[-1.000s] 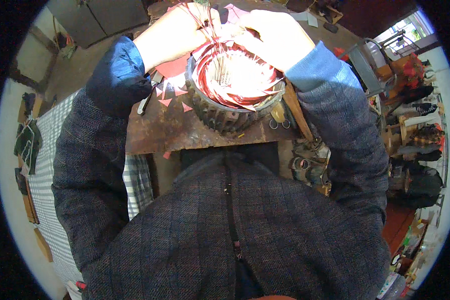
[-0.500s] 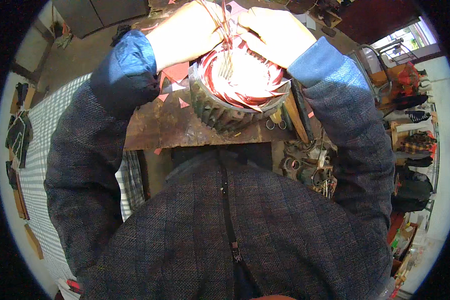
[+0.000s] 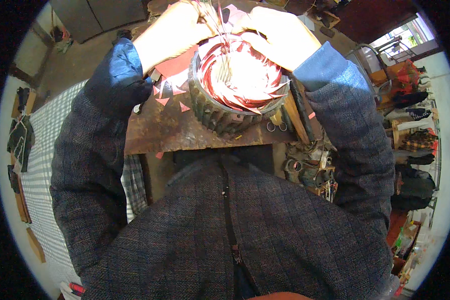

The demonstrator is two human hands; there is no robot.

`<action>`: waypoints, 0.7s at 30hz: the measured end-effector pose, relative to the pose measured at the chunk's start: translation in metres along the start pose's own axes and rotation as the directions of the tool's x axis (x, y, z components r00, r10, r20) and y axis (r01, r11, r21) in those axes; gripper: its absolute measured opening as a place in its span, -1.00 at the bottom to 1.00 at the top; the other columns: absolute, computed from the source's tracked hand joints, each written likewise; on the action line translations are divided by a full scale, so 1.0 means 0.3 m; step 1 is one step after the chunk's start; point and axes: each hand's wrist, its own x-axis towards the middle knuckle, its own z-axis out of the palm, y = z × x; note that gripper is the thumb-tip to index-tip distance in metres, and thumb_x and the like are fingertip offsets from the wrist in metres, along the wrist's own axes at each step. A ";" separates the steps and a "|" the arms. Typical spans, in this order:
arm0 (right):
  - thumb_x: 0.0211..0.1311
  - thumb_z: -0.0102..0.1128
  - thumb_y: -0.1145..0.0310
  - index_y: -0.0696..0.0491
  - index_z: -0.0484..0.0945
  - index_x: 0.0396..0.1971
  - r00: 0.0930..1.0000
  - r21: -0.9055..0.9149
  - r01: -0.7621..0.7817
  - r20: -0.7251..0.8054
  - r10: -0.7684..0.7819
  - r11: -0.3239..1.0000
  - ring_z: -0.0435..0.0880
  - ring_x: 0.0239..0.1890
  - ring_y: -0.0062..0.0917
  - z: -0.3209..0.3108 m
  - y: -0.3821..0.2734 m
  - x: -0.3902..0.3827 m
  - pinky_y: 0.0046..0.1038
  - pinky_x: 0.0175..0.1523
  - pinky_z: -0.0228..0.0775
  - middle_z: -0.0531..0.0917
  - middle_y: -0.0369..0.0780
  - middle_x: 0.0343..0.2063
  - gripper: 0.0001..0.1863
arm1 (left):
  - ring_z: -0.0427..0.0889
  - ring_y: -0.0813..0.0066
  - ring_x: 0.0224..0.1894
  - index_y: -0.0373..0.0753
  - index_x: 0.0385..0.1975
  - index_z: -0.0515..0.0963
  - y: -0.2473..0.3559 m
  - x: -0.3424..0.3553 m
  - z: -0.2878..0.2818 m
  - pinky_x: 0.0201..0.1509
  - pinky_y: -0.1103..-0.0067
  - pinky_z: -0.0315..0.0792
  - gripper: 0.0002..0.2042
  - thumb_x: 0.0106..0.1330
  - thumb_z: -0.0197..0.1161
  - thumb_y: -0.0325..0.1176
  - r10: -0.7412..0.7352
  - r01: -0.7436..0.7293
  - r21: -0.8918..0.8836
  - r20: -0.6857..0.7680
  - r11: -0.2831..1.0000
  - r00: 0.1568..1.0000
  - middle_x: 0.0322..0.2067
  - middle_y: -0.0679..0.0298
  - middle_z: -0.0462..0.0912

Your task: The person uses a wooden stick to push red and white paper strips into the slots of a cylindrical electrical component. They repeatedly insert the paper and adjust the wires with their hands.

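Observation:
A ribbed motor stator [image 3: 212, 112] stands upright on the wooden bench, brightly lit inside. Red copper windings [image 3: 212, 80] and pink insulation paper ring its opening, partly washed out by glare. Over its far left rim, my left hand [image 3: 177, 32] is closed on a bundle of thin wires [image 3: 220, 22] that rise out of the stator. My right hand [image 3: 280, 35] reaches over the far right rim, its fingers bent together close to the wires. What these fingertips hold is lost in the glare.
Red paper triangles [image 3: 184, 107] lie on the bench [image 3: 155, 132] left of the stator. Scissors [image 3: 276, 125], a wooden stick [image 3: 296, 117] and a dark bar lie at its right. Below right are metal parts [image 3: 310, 172]; a checked cloth [image 3: 50, 160] hangs at left.
My left hand has shifted a little left and down, still on the wires, and the bundle leans more to the left. My right hand has moved only slightly.

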 end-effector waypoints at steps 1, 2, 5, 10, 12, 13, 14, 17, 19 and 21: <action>0.43 0.17 0.21 0.05 0.66 -0.02 1.000 0.008 0.022 -0.012 -0.022 1.000 0.67 -0.20 -0.23 0.003 -0.002 -0.005 -0.30 -0.06 0.57 0.61 -0.13 -0.23 -0.72 | 0.66 0.54 -0.16 -0.32 -0.37 0.63 0.009 -0.002 -0.004 0.07 0.51 0.52 -0.92 0.32 0.24 -0.48 -0.027 0.027 -0.038 -0.006 0.999 1.000 -0.36 0.31 0.69; 0.43 0.17 0.21 0.04 0.65 -0.02 0.999 0.016 0.044 -0.022 -0.043 0.999 0.67 -0.20 -0.24 0.008 -0.005 -0.009 -0.31 -0.06 0.58 0.61 -0.13 -0.23 -0.72 | 0.66 0.53 -0.14 -0.32 -0.39 0.62 0.019 -0.007 -0.009 0.08 0.51 0.51 -0.93 0.31 0.24 -0.49 -0.055 0.054 -0.077 -0.012 0.996 0.998 -0.36 0.31 0.69; 0.42 0.18 0.22 0.02 0.64 0.00 0.995 -0.075 0.072 -0.060 -0.076 0.995 0.67 -0.19 -0.26 0.022 -0.014 -0.003 -0.31 -0.04 0.59 0.61 -0.15 -0.21 -0.72 | 0.64 0.51 -0.10 -0.30 -0.39 0.60 0.049 -0.037 -0.008 0.09 0.51 0.49 -0.95 0.31 0.22 -0.51 -0.048 0.043 0.192 0.021 0.981 0.999 -0.35 0.31 0.67; 0.43 0.18 0.21 0.03 0.63 0.01 0.997 -0.067 0.070 -0.018 -0.071 0.995 0.68 -0.18 -0.25 0.042 -0.014 0.020 -0.31 -0.03 0.60 0.62 -0.16 -0.23 -0.71 | 0.68 0.11 -0.36 -0.39 -0.25 0.67 0.064 -0.061 0.036 -0.18 0.40 0.56 -0.79 0.35 0.27 -0.34 0.105 -0.080 0.314 -0.064 0.946 0.992 -0.41 0.00 0.70; 0.43 0.18 0.22 0.04 0.63 -0.01 0.996 -0.042 0.088 -0.028 -0.090 0.995 0.68 -0.17 -0.26 0.057 -0.001 0.020 -0.31 -0.03 0.60 0.63 -0.16 -0.23 -0.72 | 0.68 0.11 -0.35 -0.39 -0.25 0.66 0.061 -0.053 0.044 -0.18 0.37 0.55 -0.80 0.35 0.26 -0.35 0.094 -0.082 0.185 -0.058 0.979 0.994 -0.42 0.01 0.68; 0.43 0.17 0.22 0.04 0.64 -0.02 0.994 -0.025 0.098 -0.039 -0.099 0.995 0.68 -0.17 -0.26 0.069 0.006 0.019 -0.31 -0.03 0.60 0.63 -0.16 -0.23 -0.73 | 0.67 0.11 -0.35 -0.40 -0.25 0.65 0.058 -0.049 0.047 -0.17 0.35 0.55 -0.80 0.35 0.25 -0.36 0.088 -0.082 0.119 -0.053 0.990 0.995 -0.43 0.02 0.68; 0.44 0.17 0.22 0.04 0.64 -0.03 0.993 -0.013 0.110 -0.051 -0.110 0.994 0.68 -0.17 -0.26 0.083 0.015 0.017 -0.32 -0.04 0.60 0.64 -0.16 -0.23 -0.73 | 0.67 0.09 -0.35 -0.40 -0.26 0.65 0.055 -0.047 0.048 -0.17 0.33 0.54 -0.81 0.35 0.24 -0.36 0.114 -0.104 0.164 -0.049 0.981 0.992 -0.42 0.02 0.67; 0.44 0.17 0.22 0.06 0.64 -0.06 0.983 0.136 0.160 -0.114 -0.145 0.978 0.69 -0.17 -0.27 0.129 0.029 0.022 -0.32 -0.04 0.60 0.65 -0.16 -0.22 -0.75 | 0.65 0.03 -0.33 -0.40 -0.28 0.63 0.044 -0.058 0.055 -0.17 0.27 0.53 -0.81 0.34 0.22 -0.37 0.167 -0.138 0.326 -0.063 0.935 0.984 -0.40 0.01 0.67; 0.45 0.17 0.23 0.07 0.64 -0.08 0.970 0.237 0.214 -0.171 -0.176 0.948 0.69 -0.17 -0.28 0.144 0.026 0.036 -0.32 -0.04 0.60 0.66 -0.16 -0.22 -0.75 | 0.65 -0.02 -0.30 -0.40 -0.29 0.62 0.034 -0.072 0.061 -0.14 0.26 0.53 -0.81 0.34 0.22 -0.36 0.200 -0.130 0.476 -0.099 0.870 0.975 -0.38 0.00 0.68; 0.44 0.17 0.20 0.04 0.64 -0.07 0.965 -0.109 0.230 -0.106 -0.241 0.967 0.68 -0.14 -0.23 0.127 0.017 0.053 -0.29 -0.03 0.60 0.65 -0.14 -0.19 -0.74 | 0.63 -0.07 -0.24 -0.39 -0.29 0.62 0.023 -0.088 0.059 -0.10 0.23 0.51 -0.78 0.35 0.22 -0.32 0.217 -0.135 0.559 -0.083 0.818 0.973 -0.36 -0.05 0.67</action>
